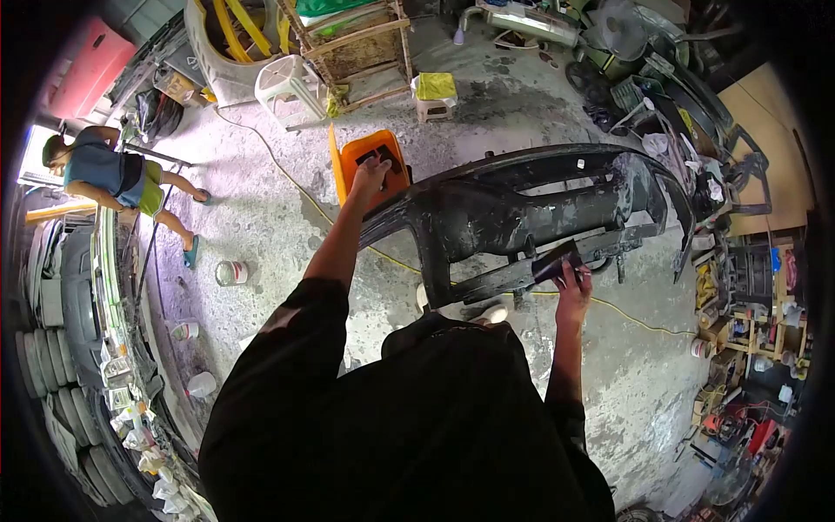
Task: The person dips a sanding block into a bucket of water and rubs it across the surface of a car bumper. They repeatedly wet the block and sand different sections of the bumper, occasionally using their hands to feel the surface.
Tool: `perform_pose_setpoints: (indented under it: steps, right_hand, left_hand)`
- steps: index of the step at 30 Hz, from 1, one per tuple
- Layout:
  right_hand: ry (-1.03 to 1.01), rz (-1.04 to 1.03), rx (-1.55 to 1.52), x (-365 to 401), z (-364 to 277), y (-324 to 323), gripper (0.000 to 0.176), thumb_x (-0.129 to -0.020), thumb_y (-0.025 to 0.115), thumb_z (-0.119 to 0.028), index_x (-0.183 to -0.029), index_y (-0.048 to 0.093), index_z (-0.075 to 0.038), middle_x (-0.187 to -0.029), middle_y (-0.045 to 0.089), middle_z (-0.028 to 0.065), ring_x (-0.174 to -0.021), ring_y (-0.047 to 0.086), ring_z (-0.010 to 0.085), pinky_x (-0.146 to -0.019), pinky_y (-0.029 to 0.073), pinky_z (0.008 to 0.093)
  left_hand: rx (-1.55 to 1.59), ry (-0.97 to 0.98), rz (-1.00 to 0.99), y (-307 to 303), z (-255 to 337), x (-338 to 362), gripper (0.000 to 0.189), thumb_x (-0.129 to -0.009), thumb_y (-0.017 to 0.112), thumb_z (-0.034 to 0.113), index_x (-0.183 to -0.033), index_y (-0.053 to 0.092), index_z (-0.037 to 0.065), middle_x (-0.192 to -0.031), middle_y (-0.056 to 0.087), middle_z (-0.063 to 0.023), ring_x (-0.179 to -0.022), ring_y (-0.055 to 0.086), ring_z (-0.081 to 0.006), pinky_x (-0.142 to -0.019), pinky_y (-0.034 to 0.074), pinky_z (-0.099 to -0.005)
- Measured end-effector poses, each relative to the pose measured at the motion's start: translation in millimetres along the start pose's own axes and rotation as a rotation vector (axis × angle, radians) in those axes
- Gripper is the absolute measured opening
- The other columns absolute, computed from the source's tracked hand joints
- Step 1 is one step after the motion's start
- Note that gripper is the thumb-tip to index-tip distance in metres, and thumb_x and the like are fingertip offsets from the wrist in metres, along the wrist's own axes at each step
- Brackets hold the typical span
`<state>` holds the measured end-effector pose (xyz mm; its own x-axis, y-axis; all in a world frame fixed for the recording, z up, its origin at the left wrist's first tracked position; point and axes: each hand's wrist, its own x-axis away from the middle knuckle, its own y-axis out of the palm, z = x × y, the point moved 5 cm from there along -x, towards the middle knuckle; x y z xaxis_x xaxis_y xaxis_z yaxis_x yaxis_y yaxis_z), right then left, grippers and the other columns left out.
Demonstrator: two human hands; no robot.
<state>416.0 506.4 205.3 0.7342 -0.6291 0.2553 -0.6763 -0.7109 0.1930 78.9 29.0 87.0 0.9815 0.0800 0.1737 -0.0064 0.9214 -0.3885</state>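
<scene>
Left hand curled over end of black scuffed plastic car bumper; right hand pinches dark sanding sheet on lower edge; patchy grey surface, looks part-sanded, lots left

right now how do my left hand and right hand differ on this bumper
The left hand rests on the upper end of the black bumper, beside the orange stool, with nothing seen in it. The right hand holds a dark sheet against the lower edge. The left arm reaches far out, while the right hand works nearer the body. Both hands are bare and touch the bumper.
</scene>
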Motion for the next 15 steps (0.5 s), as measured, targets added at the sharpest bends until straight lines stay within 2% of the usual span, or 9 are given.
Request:
perform_pose_setpoints:
  steps: [1, 3, 4, 7, 8, 11, 13, 14, 15]
  right_hand:
    - [-0.026, 0.063, -0.029, 6.2, 1.2, -6.5, 0.03, -0.094, 0.075, -0.015, -0.116, 0.056, -0.01, -0.11, 0.069, 0.005, -0.103, 0.065, 0.0189, -0.083, 0.056, 0.0386]
    - [0.027, 0.041, -0.084, 8.9, 8.9, -17.7, 0.034, -0.094, 0.076, -0.015, -0.119, 0.053, -0.011, -0.115, 0.068, 0.0068, -0.108, 0.063, 0.0208, -0.085, 0.054, 0.0407]
    - [0.022, 0.031, -0.098, 6.4, 16.9, -25.5, 0.034, -0.094, 0.075, -0.015, -0.12, 0.054, -0.012, -0.117, 0.068, 0.0073, -0.109, 0.063, 0.0206, -0.085, 0.053, 0.0407]
    - [0.019, 0.007, -0.134, 2.7, 30.2, -34.1, 0.033, -0.094, 0.075, -0.015, -0.12, 0.054, -0.013, -0.12, 0.068, 0.0073, -0.11, 0.063, 0.0205, -0.084, 0.052, 0.0412]
    - [0.019, 0.021, -0.15, 1.4, 32.2, -37.8, 0.033, -0.094, 0.075, -0.016, -0.12, 0.054, -0.014, -0.12, 0.068, 0.0068, -0.11, 0.063, 0.0205, -0.084, 0.051, 0.0416]
    - [0.027, -0.002, -0.136, -5.0, 40.2, -40.2, 0.033, -0.094, 0.074, -0.016, -0.12, 0.054, -0.014, -0.12, 0.069, 0.0057, -0.111, 0.063, 0.0205, -0.085, 0.05, 0.042]
    - [0.089, 0.002, -0.103, -16.2, 47.9, -44.0, 0.034, -0.094, 0.074, -0.016, -0.122, 0.054, -0.015, -0.122, 0.068, 0.0057, -0.112, 0.062, 0.0208, -0.086, 0.049, 0.042]
    - [0.106, -0.025, -0.063, -19.5, 53.2, -46.5, 0.035, -0.094, 0.074, -0.016, -0.123, 0.054, -0.015, -0.123, 0.068, 0.0057, -0.112, 0.062, 0.0211, -0.087, 0.049, 0.042]
    - [0.12, -0.05, -0.018, -21.1, 57.9, -50.7, 0.036, -0.094, 0.074, -0.016, -0.124, 0.054, -0.015, -0.124, 0.067, 0.0058, -0.112, 0.062, 0.0215, -0.087, 0.049, 0.042]
  left_hand:
    - [-0.004, -0.001, 0.016, -7.4, 1.1, 6.2, 0.044, -0.095, 0.066, 0.032, -0.125, 0.067, -0.001, -0.094, 0.076, -0.0138, -0.083, 0.074, -0.0282, -0.074, 0.057, -0.0385]
    - [-0.305, -0.077, 0.026, -24.5, 12.2, 26.4, 0.051, -0.09, 0.072, 0.038, -0.124, 0.068, 0.001, -0.1, 0.076, -0.0186, -0.094, 0.074, -0.0333, -0.081, 0.057, -0.0414]
    - [-0.238, 0.025, 0.093, -25.6, -12.8, 26.6, 0.048, -0.089, 0.073, 0.035, -0.121, 0.069, 0.0, -0.106, 0.075, -0.0205, -0.098, 0.074, -0.0343, -0.083, 0.057, -0.0415]
    - [-0.129, 0.192, 0.247, -31.6, -37.4, 82.0, 0.047, -0.09, 0.072, 0.033, -0.121, 0.068, -0.002, -0.108, 0.074, -0.021, -0.096, 0.074, -0.0349, -0.083, 0.057, -0.0419]
    - [-0.132, 0.176, 0.281, -38.2, -44.6, 103.1, 0.047, -0.09, 0.072, 0.033, -0.121, 0.068, -0.002, -0.108, 0.074, -0.021, -0.096, 0.074, -0.0349, -0.083, 0.057, -0.0419]
    - [-0.043, 0.029, 0.294, -56.9, -49.9, 162.8, 0.043, -0.091, 0.071, 0.027, -0.12, 0.067, -0.004, -0.104, 0.075, -0.0181, -0.086, 0.075, -0.0306, -0.077, 0.058, -0.0401]
    - [0.122, -0.16, 0.242, -66.1, -28.2, 193.2, 0.039, -0.093, 0.068, 0.022, -0.121, 0.066, -0.006, -0.1, 0.075, -0.0147, -0.081, 0.073, -0.0212, -0.073, 0.058, -0.0348]
    - [0.126, -0.099, 0.256, -70.9, -29.1, 195.0, 0.036, -0.095, 0.065, 0.019, -0.123, 0.067, -0.004, -0.095, 0.074, -0.011, -0.077, 0.071, -0.0144, -0.069, 0.056, -0.0308]
    - [0.117, -0.104, 0.256, -77.6, -27.2, 196.3, 0.036, -0.095, 0.065, 0.019, -0.123, 0.067, -0.004, -0.095, 0.074, -0.011, -0.077, 0.071, -0.0144, -0.069, 0.056, -0.0308]
